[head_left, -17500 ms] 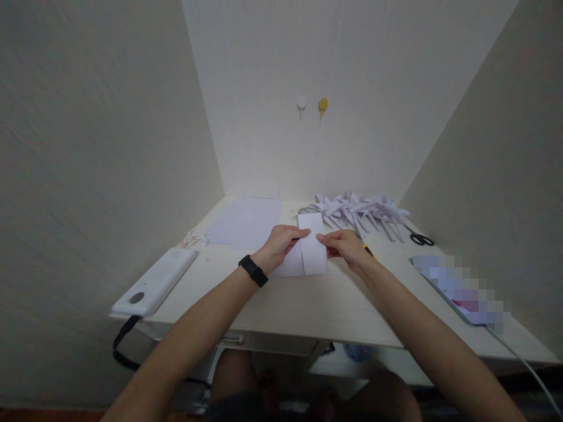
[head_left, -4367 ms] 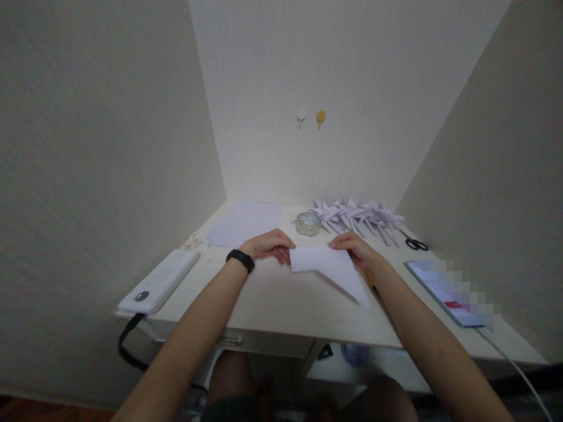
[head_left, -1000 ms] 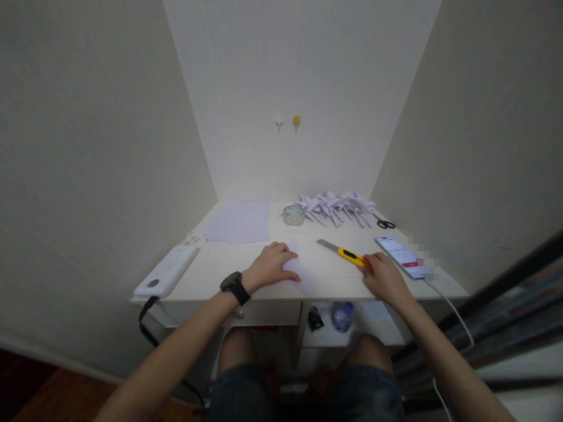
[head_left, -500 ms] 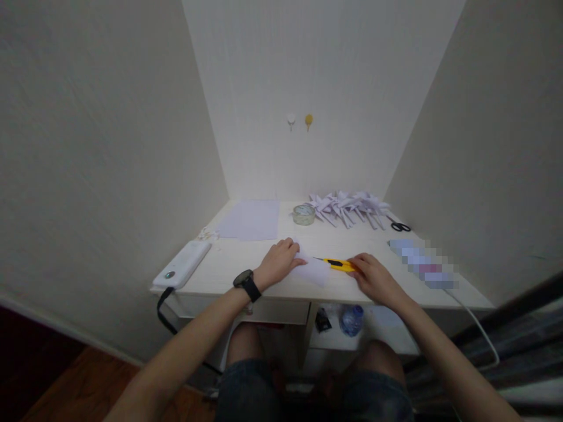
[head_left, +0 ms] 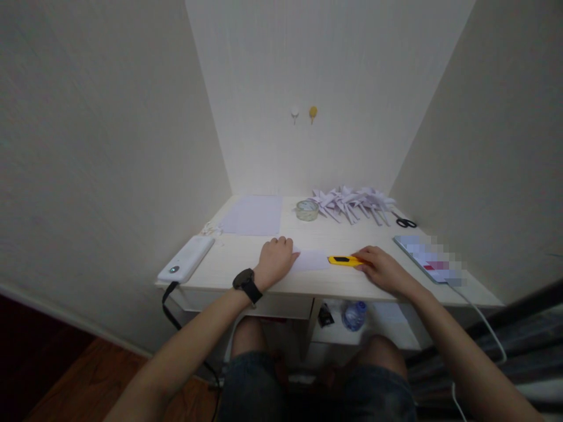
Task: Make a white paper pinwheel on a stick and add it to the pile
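A small piece of white paper (head_left: 313, 260) lies on the white desk in front of me. At its left end my left hand (head_left: 276, 259) is closed, fingers curled, with the thumb on the paper. My right hand (head_left: 378, 266) grips a yellow utility knife (head_left: 345, 261) by its rear end. The knife points left, its front tip right by the paper's right edge. No long blade shows beyond the tip.
At the back stand a tape roll (head_left: 307, 210) and a heap of folded paper pinwheels (head_left: 352, 202). Paper sheets (head_left: 253, 215) lie back left, black-handled scissors (head_left: 405, 223) back right. A white device (head_left: 187, 259) and a tablet (head_left: 428, 259) flank the desk. A bottle (head_left: 354, 316) sits on the shelf below.
The knife's extended blade, earlier at the paper's fold, has come away to the right and no longer shows. The paper now lies straighter and flatter under my left hand.
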Action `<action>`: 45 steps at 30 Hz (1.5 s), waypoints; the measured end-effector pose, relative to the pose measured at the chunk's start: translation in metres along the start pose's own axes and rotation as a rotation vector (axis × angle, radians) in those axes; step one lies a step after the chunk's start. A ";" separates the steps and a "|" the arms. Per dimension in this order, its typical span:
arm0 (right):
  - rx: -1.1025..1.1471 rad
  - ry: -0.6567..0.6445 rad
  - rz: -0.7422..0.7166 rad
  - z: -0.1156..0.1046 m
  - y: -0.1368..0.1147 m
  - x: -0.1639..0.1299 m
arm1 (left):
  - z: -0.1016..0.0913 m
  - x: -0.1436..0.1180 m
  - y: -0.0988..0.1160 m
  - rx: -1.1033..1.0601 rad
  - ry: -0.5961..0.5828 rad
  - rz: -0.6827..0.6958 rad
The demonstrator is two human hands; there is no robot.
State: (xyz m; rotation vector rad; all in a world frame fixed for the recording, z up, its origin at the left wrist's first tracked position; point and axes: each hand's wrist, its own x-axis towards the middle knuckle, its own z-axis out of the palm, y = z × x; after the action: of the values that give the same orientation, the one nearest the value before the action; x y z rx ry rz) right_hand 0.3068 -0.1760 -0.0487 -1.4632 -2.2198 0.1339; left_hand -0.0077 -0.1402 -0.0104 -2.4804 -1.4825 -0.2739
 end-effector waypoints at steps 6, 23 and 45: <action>-0.009 -0.019 -0.003 -0.004 0.001 0.004 | 0.008 -0.013 0.014 -0.050 0.051 0.132; 0.016 0.105 -0.017 0.023 -0.025 0.019 | 0.026 0.016 0.015 -0.171 -0.163 0.211; 0.017 0.146 -0.004 0.026 -0.034 0.007 | 0.034 0.014 0.017 -0.192 -0.122 0.169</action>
State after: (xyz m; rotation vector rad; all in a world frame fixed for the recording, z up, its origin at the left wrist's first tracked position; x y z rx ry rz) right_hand 0.2646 -0.1802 -0.0578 -1.4127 -2.0996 0.0427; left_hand 0.0154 -0.1264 -0.0408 -2.8019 -1.3354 -0.2472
